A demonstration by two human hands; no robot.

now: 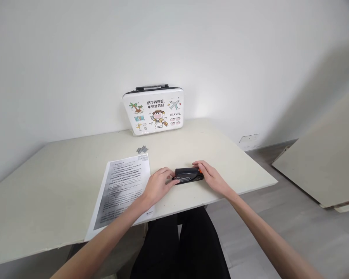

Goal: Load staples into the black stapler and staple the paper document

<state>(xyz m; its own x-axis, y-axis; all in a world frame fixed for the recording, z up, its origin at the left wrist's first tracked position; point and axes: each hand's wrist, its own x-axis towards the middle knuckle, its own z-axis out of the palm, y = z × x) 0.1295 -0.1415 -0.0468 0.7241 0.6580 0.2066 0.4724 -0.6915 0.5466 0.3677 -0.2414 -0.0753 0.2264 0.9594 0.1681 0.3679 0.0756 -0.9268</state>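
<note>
A black stapler (187,174) with an orange part at its right end lies on the table near the front edge. My left hand (159,184) grips its left end, thumb in front and fingers curled behind. Around the right end, my right hand (211,176) is closed, partly covering the orange part. To the left lies a printed sheet of paper (125,186), with my left forearm crossing over its lower part. Just beyond the sheet's top corner sits a small pile of grey staple strips (142,149).
A white case (154,112) with cartoon travel pictures and a black handle stands at the back against the wall (75,58). The white table (61,170) ends just in front of my lap. A pale panel (322,155) stands on the grey floor at right.
</note>
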